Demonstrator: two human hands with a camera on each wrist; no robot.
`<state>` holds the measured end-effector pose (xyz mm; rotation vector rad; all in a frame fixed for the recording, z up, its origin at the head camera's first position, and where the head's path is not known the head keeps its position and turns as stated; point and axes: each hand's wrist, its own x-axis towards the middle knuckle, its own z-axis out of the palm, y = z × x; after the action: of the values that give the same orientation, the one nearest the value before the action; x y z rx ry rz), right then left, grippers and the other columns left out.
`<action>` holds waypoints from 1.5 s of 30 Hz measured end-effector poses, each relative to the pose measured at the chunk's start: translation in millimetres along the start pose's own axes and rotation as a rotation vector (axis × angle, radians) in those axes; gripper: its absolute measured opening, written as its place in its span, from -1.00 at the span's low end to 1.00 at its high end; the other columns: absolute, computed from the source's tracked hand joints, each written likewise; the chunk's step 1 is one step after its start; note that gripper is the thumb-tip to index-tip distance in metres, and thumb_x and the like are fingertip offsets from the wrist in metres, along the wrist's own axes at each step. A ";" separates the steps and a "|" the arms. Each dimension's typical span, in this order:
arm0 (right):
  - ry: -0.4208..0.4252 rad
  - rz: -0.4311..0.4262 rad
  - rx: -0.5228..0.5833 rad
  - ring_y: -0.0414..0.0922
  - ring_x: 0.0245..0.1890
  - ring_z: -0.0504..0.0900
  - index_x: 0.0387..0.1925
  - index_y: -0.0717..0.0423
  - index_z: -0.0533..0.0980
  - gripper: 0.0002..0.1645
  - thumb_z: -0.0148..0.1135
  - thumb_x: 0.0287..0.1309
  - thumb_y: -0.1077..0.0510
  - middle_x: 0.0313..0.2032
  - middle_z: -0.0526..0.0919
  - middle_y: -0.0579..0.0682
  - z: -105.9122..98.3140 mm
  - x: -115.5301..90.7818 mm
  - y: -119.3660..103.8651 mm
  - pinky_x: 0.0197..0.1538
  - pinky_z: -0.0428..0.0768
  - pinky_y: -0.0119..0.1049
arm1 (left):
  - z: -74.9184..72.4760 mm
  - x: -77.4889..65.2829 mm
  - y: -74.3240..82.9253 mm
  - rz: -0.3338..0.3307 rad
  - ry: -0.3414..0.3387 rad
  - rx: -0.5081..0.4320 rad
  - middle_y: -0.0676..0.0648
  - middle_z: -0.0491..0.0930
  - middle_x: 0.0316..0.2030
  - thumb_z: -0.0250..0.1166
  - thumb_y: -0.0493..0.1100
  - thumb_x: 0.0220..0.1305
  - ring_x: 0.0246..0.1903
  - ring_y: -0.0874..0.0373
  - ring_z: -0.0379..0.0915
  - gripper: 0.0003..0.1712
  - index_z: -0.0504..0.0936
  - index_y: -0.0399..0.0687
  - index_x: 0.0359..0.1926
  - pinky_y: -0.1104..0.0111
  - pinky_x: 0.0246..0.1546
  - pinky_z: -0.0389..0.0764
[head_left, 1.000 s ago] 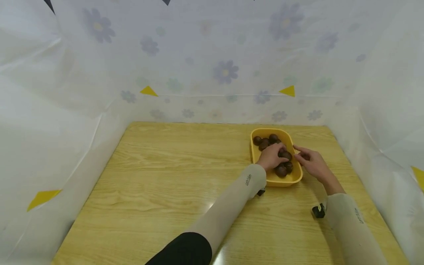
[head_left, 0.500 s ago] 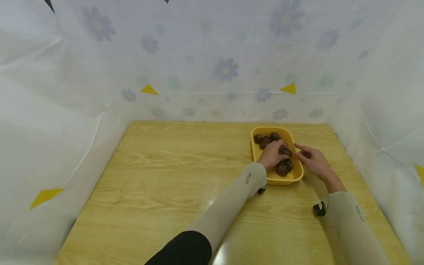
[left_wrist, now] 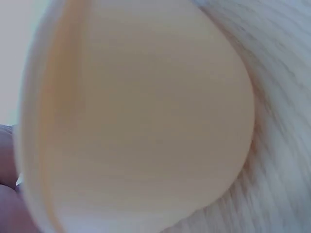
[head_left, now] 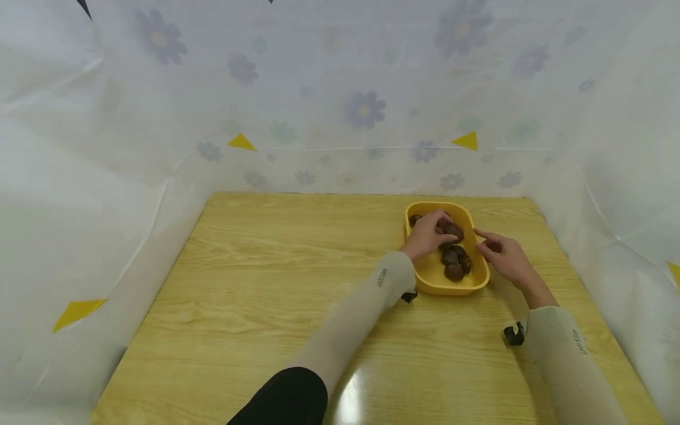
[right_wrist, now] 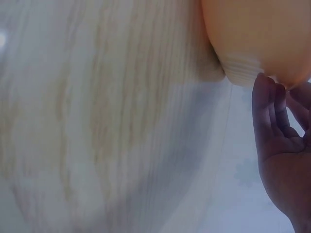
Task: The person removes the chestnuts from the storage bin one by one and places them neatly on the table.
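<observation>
A yellow plastic container stands at the right of the table, holding several dark brown, roundish objects whose kind I cannot tell. My left hand reaches into its far part, thumb and fingers about one brown roundish object. That hand hides part of the pile. On the container's right side, my right hand touches the wall near the rim. The right wrist view shows fairly straight fingers against the outer wall. In the left wrist view the container's wall covers most of the picture.
A wood-grain table lies under everything. White flowered sheeting encloses it at the back and both sides, with yellow triangles stuck on. A black wrist camera sits at my right cuff.
My left hand has moved away from me and a little left inside the container, uncovering more brown objects at the near end. The right hand stays at the container's side.
</observation>
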<state>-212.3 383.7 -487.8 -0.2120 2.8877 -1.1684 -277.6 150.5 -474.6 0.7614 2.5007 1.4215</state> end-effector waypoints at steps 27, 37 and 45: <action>0.013 0.008 -0.020 -0.33 -0.32 0.54 0.55 0.17 0.27 -0.34 0.00 0.62 -0.06 -0.11 0.66 0.25 -3.8 -9.5 4.8 -0.36 0.49 -0.35 | -77.9 -23.6 -52.9 -0.033 0.178 -0.139 -0.09 0.56 0.01 0.36 -0.12 0.42 -0.04 0.12 0.60 -0.68 0.54 -0.03 0.11 0.38 0.00 0.65; -0.008 0.009 0.003 -0.40 -0.27 0.54 0.55 0.14 0.26 -0.34 0.00 0.61 -0.07 -0.07 0.66 0.26 2.7 -1.7 3.2 -0.31 0.53 -0.38 | -84.2 -31.1 -84.2 -0.121 0.203 -0.140 -0.15 0.57 0.00 0.38 -0.17 0.41 0.01 0.03 0.61 -0.70 0.54 -0.08 0.08 0.28 0.07 0.67; -0.001 -0.003 0.000 -0.45 -0.25 0.52 0.55 0.16 0.26 -0.34 -0.01 0.62 -0.05 -0.04 0.65 0.29 3.1 -3.4 2.5 -0.31 0.52 -0.38 | -79.6 -31.4 -103.1 -0.212 0.187 -0.135 -0.09 0.58 -0.02 0.43 -0.16 0.38 -0.03 0.06 0.59 -0.70 0.55 0.01 0.05 0.20 0.03 0.65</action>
<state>-209.0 383.8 -491.9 -0.2168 2.8881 -1.1681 -317.0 31.5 -522.0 0.3412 2.4945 1.6284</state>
